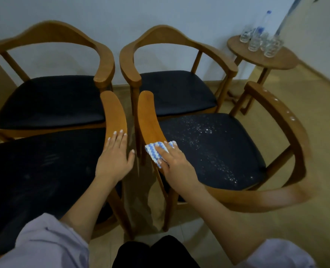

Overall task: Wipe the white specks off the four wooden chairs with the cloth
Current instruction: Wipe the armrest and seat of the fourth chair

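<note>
Right hand (174,161) presses cloth (157,151) on speckled chair's armrest (150,120).

Both our arms reach forward, forearms bare. Our left hand (114,153) lies flat, palm down, fingers (118,139) lightly spread. Our right hand (174,161) presses palm down, fingers straight.

Blue-and-white zigzag stripes on the cloth (156,152), warm orange-brown wood for the chairs (114,111), near-black seats (50,101), white specks (206,130) across the near right one, pale lilac sleeves (44,246), beige floor (295,97).
</note>
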The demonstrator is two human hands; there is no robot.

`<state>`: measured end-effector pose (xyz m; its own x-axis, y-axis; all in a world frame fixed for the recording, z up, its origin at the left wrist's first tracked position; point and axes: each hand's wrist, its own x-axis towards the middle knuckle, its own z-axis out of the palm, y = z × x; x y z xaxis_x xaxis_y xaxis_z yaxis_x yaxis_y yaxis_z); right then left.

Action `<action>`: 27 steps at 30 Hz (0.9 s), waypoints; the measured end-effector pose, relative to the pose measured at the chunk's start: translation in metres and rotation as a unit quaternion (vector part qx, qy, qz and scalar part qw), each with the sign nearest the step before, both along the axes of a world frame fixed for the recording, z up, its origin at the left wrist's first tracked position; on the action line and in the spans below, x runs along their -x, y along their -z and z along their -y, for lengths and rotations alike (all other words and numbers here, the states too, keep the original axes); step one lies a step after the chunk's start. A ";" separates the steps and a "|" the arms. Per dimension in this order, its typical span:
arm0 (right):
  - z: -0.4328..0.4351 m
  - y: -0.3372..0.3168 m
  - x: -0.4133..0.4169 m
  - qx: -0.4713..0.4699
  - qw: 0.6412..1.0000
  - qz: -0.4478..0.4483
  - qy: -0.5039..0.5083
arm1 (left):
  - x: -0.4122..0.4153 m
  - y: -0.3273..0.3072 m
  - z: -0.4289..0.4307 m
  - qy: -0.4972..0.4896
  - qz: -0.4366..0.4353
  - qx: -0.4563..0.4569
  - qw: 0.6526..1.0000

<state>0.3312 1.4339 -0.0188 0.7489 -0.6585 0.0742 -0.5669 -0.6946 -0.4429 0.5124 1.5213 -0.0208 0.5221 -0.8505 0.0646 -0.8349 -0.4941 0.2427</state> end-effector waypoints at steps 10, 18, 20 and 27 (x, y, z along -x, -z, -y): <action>-0.024 0.014 0.072 0.037 0.999 0.009 0.015 | 0.018 -0.009 -0.002 -0.009 -0.045 -0.056 0.997; -0.030 0.012 0.113 0.122 0.991 -0.046 0.014 | 0.074 -0.008 0.000 0.017 -0.059 -0.034 0.998; -0.029 0.010 0.124 0.146 0.987 -0.065 0.016 | 0.090 -0.008 0.001 0.038 -0.077 -0.024 0.996; -0.022 0.007 0.159 0.226 0.967 -0.110 0.031 | 0.140 -0.010 0.005 0.068 -0.088 0.003 0.994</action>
